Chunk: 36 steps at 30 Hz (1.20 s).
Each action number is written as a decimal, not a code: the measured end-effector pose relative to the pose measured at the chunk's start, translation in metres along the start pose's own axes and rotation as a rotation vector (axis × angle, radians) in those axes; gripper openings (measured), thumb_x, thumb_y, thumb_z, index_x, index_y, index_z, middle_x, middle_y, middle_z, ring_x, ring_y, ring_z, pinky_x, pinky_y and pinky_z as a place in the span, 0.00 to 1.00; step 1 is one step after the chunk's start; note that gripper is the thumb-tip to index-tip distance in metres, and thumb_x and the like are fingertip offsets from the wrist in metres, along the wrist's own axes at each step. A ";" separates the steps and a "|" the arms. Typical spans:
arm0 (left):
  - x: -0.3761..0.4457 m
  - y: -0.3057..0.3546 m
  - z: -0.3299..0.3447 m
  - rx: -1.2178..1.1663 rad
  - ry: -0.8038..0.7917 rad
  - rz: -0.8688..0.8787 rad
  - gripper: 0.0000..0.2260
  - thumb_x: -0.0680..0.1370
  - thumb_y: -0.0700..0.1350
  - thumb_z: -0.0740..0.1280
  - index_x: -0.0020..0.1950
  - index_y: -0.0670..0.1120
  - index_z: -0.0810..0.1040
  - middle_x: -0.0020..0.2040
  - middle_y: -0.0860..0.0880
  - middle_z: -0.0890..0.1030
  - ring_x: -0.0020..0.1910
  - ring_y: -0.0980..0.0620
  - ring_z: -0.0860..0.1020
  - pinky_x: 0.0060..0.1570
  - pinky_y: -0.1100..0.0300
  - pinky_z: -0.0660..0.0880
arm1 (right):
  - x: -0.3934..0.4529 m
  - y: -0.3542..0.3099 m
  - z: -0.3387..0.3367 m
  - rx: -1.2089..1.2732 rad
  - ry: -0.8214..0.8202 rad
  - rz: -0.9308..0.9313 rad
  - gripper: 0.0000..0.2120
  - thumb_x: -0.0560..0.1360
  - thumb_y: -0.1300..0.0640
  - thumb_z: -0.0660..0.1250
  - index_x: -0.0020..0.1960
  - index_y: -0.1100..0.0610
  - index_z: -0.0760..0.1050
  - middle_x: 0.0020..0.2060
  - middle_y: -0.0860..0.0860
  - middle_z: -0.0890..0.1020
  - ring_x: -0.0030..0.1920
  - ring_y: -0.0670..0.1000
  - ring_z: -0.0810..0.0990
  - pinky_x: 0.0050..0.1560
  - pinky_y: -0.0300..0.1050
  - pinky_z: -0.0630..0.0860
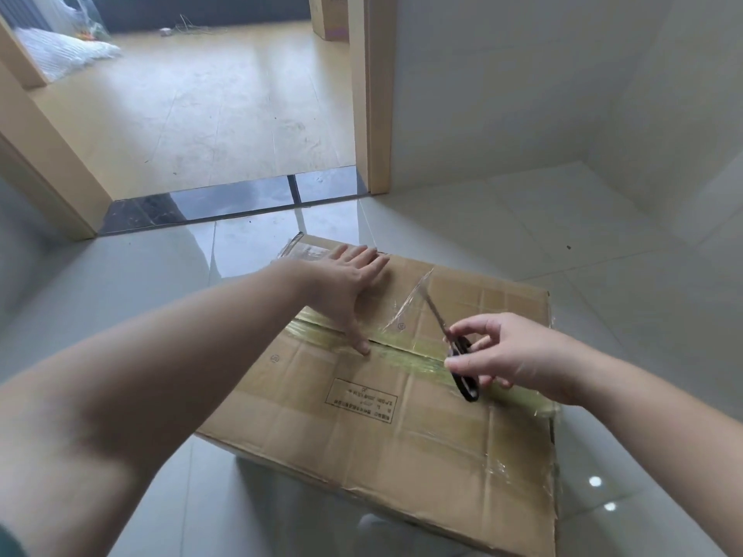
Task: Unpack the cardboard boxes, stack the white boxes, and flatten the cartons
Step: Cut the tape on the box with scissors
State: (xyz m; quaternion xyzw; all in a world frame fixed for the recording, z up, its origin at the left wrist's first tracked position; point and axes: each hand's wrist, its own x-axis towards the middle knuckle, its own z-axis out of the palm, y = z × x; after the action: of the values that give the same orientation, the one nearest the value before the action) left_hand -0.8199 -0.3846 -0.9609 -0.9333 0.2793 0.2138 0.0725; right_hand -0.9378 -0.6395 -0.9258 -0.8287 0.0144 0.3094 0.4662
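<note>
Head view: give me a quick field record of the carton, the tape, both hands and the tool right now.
carton: brown cardboard box on the tiled floor, flaps closed
seam tape: yellowish tape along the centre seam, a loose clear strip lifted up
left hand: left hand flat on the top, thumb at the seam
right hand: right hand holds black-handled scissors, blade pointing away over the box
white boxes: none in view

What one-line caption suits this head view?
Left hand steadies a taped cardboard box while the right hand holds scissors over its seam.
</note>
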 end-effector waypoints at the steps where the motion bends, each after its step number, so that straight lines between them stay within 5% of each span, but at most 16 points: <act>1: 0.003 -0.001 0.000 0.013 0.000 0.016 0.69 0.46 0.83 0.61 0.74 0.54 0.30 0.77 0.48 0.35 0.74 0.49 0.31 0.73 0.44 0.36 | -0.001 0.001 0.003 -0.056 0.003 -0.015 0.13 0.67 0.51 0.76 0.49 0.45 0.78 0.38 0.49 0.84 0.31 0.44 0.79 0.30 0.35 0.72; 4: 0.012 -0.005 0.003 0.017 0.021 0.059 0.67 0.47 0.84 0.60 0.74 0.55 0.30 0.77 0.47 0.35 0.74 0.50 0.32 0.72 0.44 0.33 | -0.009 0.002 0.012 -0.382 0.023 -0.073 0.11 0.69 0.51 0.71 0.50 0.45 0.77 0.33 0.42 0.80 0.31 0.39 0.76 0.35 0.31 0.71; 9: 0.022 -0.005 0.004 -0.009 0.076 0.015 0.66 0.50 0.84 0.57 0.76 0.52 0.34 0.78 0.44 0.39 0.76 0.47 0.37 0.72 0.40 0.36 | -0.031 -0.006 0.032 -0.942 -0.059 -0.153 0.37 0.59 0.33 0.73 0.62 0.42 0.63 0.50 0.46 0.68 0.53 0.49 0.71 0.50 0.44 0.71; 12: 0.029 -0.002 -0.003 -0.003 0.055 -0.036 0.67 0.48 0.85 0.55 0.76 0.50 0.34 0.78 0.45 0.39 0.76 0.48 0.37 0.72 0.38 0.39 | -0.040 -0.007 0.058 -1.035 -0.097 -0.241 0.42 0.54 0.30 0.73 0.60 0.45 0.60 0.50 0.49 0.66 0.52 0.52 0.69 0.50 0.48 0.69; 18: 0.036 0.000 -0.008 -0.001 0.070 -0.027 0.67 0.49 0.85 0.55 0.77 0.49 0.40 0.77 0.49 0.51 0.76 0.47 0.50 0.73 0.41 0.45 | -0.037 0.006 0.074 -1.160 -0.096 -0.284 0.56 0.58 0.34 0.74 0.73 0.50 0.44 0.56 0.53 0.64 0.54 0.54 0.67 0.53 0.50 0.68; 23: 0.038 -0.005 -0.014 -0.038 0.127 -0.156 0.66 0.48 0.86 0.53 0.77 0.49 0.46 0.73 0.47 0.61 0.72 0.45 0.59 0.70 0.46 0.56 | -0.023 0.015 0.042 -1.207 0.010 -0.228 0.55 0.57 0.37 0.72 0.74 0.48 0.43 0.57 0.52 0.64 0.57 0.54 0.67 0.54 0.48 0.70; 27: 0.033 -0.013 -0.016 -0.126 0.130 -0.342 0.65 0.48 0.86 0.52 0.77 0.50 0.48 0.73 0.45 0.62 0.71 0.44 0.61 0.67 0.45 0.59 | -0.001 0.019 -0.003 -1.273 0.173 -0.084 0.52 0.55 0.35 0.74 0.71 0.48 0.53 0.58 0.53 0.68 0.59 0.55 0.71 0.52 0.47 0.71; 30: 0.028 -0.012 -0.019 -0.230 0.123 -0.520 0.66 0.44 0.86 0.52 0.76 0.53 0.51 0.73 0.44 0.63 0.71 0.42 0.62 0.65 0.42 0.60 | 0.012 0.020 -0.034 -1.320 0.408 -0.007 0.38 0.61 0.37 0.74 0.63 0.50 0.61 0.54 0.54 0.72 0.55 0.55 0.75 0.43 0.45 0.69; 33: 0.026 -0.006 -0.019 -0.318 0.121 -0.657 0.67 0.40 0.86 0.52 0.75 0.57 0.52 0.72 0.44 0.64 0.69 0.41 0.64 0.63 0.40 0.61 | 0.011 0.028 -0.054 -1.275 0.587 0.059 0.23 0.70 0.38 0.68 0.54 0.52 0.66 0.52 0.54 0.77 0.53 0.56 0.78 0.44 0.45 0.73; 36: 0.029 0.000 -0.018 -0.340 0.112 -0.698 0.67 0.40 0.86 0.51 0.76 0.58 0.49 0.72 0.44 0.63 0.69 0.40 0.62 0.62 0.38 0.60 | -0.002 0.029 -0.037 -1.066 0.534 0.070 0.25 0.69 0.32 0.63 0.55 0.51 0.69 0.51 0.53 0.78 0.53 0.56 0.79 0.47 0.46 0.74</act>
State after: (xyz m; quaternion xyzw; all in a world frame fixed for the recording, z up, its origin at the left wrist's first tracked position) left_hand -0.7918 -0.4035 -0.9570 -0.9811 -0.0908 0.1680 -0.0300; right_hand -0.9298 -0.6851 -0.9328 -0.9966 0.0012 0.0701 -0.0440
